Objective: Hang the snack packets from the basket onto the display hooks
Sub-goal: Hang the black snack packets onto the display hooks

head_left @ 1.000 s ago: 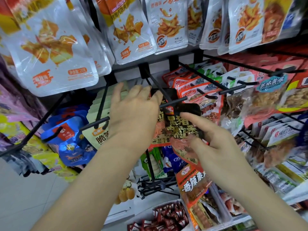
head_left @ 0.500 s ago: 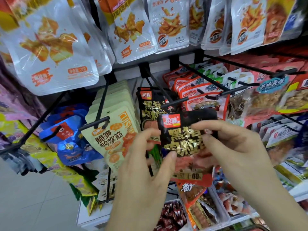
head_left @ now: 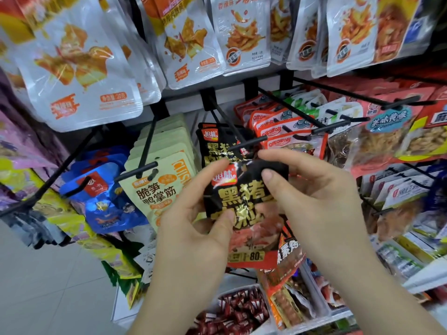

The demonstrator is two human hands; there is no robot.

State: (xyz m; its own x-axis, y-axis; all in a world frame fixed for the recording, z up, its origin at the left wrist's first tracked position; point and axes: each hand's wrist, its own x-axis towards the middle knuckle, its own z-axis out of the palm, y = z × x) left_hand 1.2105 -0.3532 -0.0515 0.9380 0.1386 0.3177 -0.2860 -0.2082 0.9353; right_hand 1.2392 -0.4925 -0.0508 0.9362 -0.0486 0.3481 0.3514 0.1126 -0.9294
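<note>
You've got the black snack packet [head_left: 244, 201] pinched in both hands right up front. Your left hand [head_left: 193, 228] has its thumb on the lower left of the front and a finger up by the red logo, and your right hand [head_left: 314, 204] grips the top right corner, thumb on the front. Its top edge sits just under the tip of the black display hook [head_left: 246, 143], not on it yet, with matching black packets [head_left: 212, 146] hanging further back on that hook and beige packets [head_left: 159, 189] on the hook to the left.
</note>
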